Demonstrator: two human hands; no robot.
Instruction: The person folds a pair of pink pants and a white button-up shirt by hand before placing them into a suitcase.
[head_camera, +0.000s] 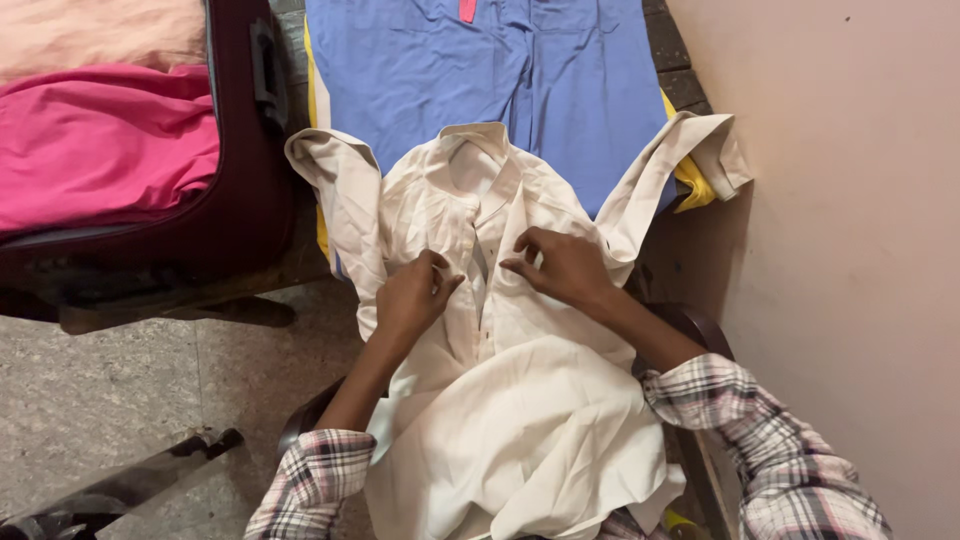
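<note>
A pale plaster wall (850, 250) closes off the whole right side, leaving little room there beyond the shirt's right sleeve. A speckled stone floor (120, 400) lies open at lower left, the widest free space in view. At the upper left a dark maroon suitcase (240, 190) stands open, a bright pink cloth (100, 140) filling it to the rim. A blue garment (500, 70) is spread flat across the far edge of the surface, a strip of yellow cloth (695, 180) showing under it at the right edge. Over its near part lies a cream collared shirt (500, 400), front up, sleeves flung out toward both side edges and its tail spilling off the near edge toward the person. Both forearms in plaid sleeves (760, 440) reach in from below. The left hand (415, 295) pinches the left edge of the shirt's open front, fingers curled narrow on the fabric. The right hand (560, 265) grips the facing edge just beside it, fingers bent onto the cloth.
</note>
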